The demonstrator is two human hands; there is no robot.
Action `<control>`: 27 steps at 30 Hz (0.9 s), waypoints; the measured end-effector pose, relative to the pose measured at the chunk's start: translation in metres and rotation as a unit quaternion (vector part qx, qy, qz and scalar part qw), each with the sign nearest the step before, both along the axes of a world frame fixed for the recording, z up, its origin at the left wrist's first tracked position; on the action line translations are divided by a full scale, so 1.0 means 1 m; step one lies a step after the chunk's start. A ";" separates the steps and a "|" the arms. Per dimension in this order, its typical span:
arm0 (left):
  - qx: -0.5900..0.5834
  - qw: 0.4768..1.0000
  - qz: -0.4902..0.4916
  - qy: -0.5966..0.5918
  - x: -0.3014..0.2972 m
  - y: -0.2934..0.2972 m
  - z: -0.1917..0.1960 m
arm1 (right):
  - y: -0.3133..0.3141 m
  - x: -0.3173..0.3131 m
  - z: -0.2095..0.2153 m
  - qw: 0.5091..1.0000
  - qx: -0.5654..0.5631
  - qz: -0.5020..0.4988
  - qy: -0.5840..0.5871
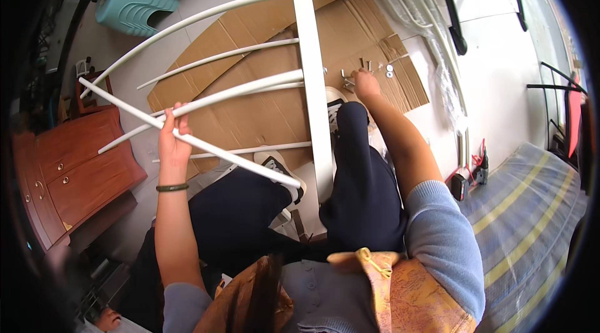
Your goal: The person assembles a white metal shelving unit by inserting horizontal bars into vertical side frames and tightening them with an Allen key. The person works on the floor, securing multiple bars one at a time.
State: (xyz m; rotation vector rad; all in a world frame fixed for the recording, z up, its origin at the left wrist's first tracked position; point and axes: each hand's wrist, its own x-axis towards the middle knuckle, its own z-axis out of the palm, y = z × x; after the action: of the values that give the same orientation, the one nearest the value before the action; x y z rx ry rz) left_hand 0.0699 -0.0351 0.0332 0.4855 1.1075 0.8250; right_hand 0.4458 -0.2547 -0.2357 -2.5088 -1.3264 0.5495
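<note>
A white metal frame stands over the cardboard, with a long flat white bar [311, 76] and several curved white tubes running left from it. My left hand [174, 130] is closed around a loose-ended white tube [234, 158], where it meets the end of a curved tube [250, 84]. To the right of the bar, my right hand [366, 84] reaches down to the cardboard sheet [250, 117], its fingertips pressed together at a small group of metal screws [348, 81]. What the fingertips pinch is too small to make out. More screws [369, 65] and round washers [390, 71] lie beside it.
Stacked teal stools [134, 5] stand at the far left, above a reddish-brown wooden cabinet [81, 170]. On the right lie plastic-wrapped white tubes [437, 51], a black and red power tool [470, 176] and a striped plastic-covered mattress [519, 220]. My shoes touch the area under the frame.
</note>
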 end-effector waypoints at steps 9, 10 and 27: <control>-0.002 0.999 0.019 0.027 0.011 0.013 -0.002 | 0.026 0.020 -0.021 0.993 -0.023 0.119 -0.011; -0.007 0.999 0.015 0.029 0.014 0.013 -0.001 | 0.023 0.020 -0.016 0.997 0.039 0.058 0.027; 0.020 1.000 0.013 0.018 0.012 0.012 0.000 | 0.018 -0.035 0.217 0.860 0.446 -0.006 0.249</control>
State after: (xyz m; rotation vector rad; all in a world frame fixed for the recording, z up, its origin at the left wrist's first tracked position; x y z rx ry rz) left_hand 0.0814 -0.0229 0.0332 0.5222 1.1330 0.8652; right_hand 0.4107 -0.2370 -0.0192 -1.4797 -1.0160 0.4007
